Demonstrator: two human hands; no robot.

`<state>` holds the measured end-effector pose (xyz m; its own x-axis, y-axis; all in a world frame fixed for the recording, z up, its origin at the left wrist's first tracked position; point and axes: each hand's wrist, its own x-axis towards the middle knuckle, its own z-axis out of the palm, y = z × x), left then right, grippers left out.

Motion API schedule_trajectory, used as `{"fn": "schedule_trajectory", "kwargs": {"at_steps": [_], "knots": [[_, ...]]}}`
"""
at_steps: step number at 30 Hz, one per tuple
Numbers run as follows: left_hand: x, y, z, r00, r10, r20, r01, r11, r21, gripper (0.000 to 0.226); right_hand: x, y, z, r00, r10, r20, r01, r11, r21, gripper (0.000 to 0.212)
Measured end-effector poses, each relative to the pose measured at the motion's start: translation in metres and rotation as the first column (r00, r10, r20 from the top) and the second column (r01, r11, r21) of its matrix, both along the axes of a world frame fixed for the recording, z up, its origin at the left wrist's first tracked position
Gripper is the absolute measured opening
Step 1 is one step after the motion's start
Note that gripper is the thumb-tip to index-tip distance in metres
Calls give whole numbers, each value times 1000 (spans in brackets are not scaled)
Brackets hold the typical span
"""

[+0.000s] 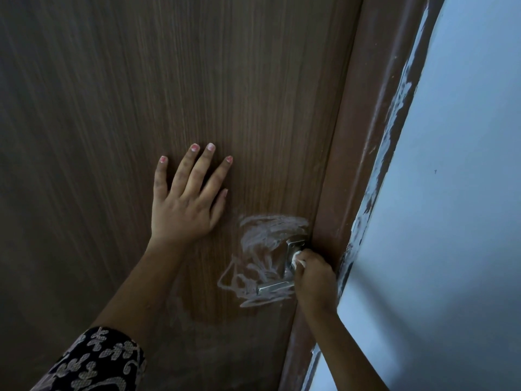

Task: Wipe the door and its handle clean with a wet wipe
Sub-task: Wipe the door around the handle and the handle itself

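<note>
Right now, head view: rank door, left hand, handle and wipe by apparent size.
1. Door: fills most of the view.
2. Left hand, flat on the door.
3. Handle, partly behind the right hand.
4. Wipe: mostly bunched inside that hand, so its true size is unsure.

Your left hand (184,207) carries chipped pink polish on the nails, its forearm bare down to a dark sleeve (95,362) printed with pale scrolling floral motifs at the near left; your right hand (314,277) and forearm show no sleeve.
</note>
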<state>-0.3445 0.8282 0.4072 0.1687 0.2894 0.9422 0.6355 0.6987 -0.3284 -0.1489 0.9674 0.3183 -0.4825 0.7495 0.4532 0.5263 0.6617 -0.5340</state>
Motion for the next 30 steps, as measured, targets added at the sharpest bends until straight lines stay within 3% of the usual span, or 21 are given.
{"fn": "schedule_trajectory", "kwargs": {"at_steps": [6,13,18,23,25,28,30], "knots": [[1,-1,1,1000,-7,15,7,1000,-8,53,9,8,6,971,-18,240,19,1000,-5,27],[0,0,1,1000,-7,0,7,1000,-2,55,13,1,-11,980,197,-37,-200,968,-152,26],[1,0,1,1000,-3,-7,3,1000,0,54,23,7,-15,946,250,205,-254,967,-7,30],[2,-1,1,1000,6,-7,-6,1000,-2,53,28,2,-17,993,121,3,-120,984,-135,29],[2,-2,1,1000,6,-1,-6,1000,-6,53,26,-9,-19,991,128,40,-126,991,-47,29],[3,-2,2,1000,9,7,-9,1000,-7,52,23,-32,-25,958,280,53,-284,955,86,27],[3,-3,2,1000,9,13,-9,1000,-8,51,26,-32,-31,954,299,22,-300,949,95,27]]}}
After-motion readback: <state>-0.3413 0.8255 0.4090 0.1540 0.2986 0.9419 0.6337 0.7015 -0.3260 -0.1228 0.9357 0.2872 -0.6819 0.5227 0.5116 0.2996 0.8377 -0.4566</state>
